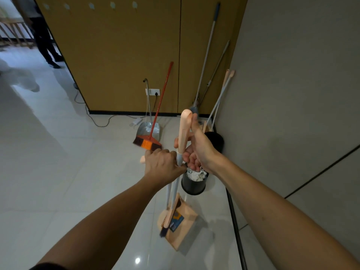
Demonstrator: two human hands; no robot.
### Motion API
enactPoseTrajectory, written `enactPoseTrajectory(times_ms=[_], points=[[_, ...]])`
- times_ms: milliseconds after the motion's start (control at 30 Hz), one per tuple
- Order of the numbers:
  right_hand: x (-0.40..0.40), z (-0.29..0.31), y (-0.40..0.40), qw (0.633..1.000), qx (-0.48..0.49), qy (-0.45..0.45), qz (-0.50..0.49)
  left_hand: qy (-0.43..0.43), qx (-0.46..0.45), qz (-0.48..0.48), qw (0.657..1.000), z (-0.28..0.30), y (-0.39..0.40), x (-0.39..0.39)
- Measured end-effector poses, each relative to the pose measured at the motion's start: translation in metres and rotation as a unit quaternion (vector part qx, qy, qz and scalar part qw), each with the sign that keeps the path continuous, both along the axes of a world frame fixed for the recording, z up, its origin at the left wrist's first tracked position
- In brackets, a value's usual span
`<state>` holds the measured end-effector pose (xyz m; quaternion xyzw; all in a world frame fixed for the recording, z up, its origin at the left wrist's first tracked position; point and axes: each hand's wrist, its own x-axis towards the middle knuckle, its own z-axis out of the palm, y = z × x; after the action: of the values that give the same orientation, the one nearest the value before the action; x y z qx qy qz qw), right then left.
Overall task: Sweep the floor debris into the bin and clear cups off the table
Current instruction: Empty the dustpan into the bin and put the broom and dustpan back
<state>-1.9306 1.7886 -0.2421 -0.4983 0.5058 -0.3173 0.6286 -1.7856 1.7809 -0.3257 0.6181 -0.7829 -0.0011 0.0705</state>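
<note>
- Gripping a thin grey metal pole, the left hand (pixel 162 164) curls its fingers round the shaft just below the peach plastic grip; a second peach handle end (pixel 142 159) pokes out at its left side.
- The right hand (pixel 196 148) holds the smooth, rounded peach plastic handle (pixel 184 131) of the long broom, thumb raised along its side, fingers loosely bent beneath.
- Both poles run down to a peach plastic dustpan (pixel 182 224) standing on the glossy pale tiled floor (pixel 58 172), with the broom's dark bristled head (pixel 169 217) tucked against it; a blue and yellow label shows on the pan.
- Just beyond the dustpan stands a round black plastic bin (pixel 193 185), filled with crumpled white paper, close to the grey wall (pixel 292 94).
- Further back, an orange-handled broom (pixel 155 121) with orange and brown bristles lies across a shiny grey metal dustpan (pixel 149 128).
- Several long-handled mops (pixel 206 55) lean in the corner against a mustard-brown panel (pixel 116 55).
- A white cable (pixel 101 122) trails over the tiles from a wall socket.
- A person's dark-trousered legs (pixel 46 41) stand at the far left.
</note>
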Motion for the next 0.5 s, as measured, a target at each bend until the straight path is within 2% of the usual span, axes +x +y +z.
enactPoseTrajectory(times_ms=[200,267,367,500], points=[[-0.019,-0.005,-0.008,0.999,-0.024,0.034,0.035,0.009,0.033,-0.095,0.995,0.002,-0.028,-0.003],[-0.031,-0.006,-0.007,0.997,-0.052,0.049,0.03,0.044,0.057,-0.146,0.987,0.005,-0.041,-0.011],[-0.052,-0.009,-0.004,0.988,-0.076,0.123,-0.053,0.095,0.106,-0.223,0.964,0.008,-0.058,-0.034],[-0.091,-0.024,0.008,0.969,-0.075,0.178,-0.156,0.091,0.111,-0.301,0.943,0.002,-0.076,-0.079]])
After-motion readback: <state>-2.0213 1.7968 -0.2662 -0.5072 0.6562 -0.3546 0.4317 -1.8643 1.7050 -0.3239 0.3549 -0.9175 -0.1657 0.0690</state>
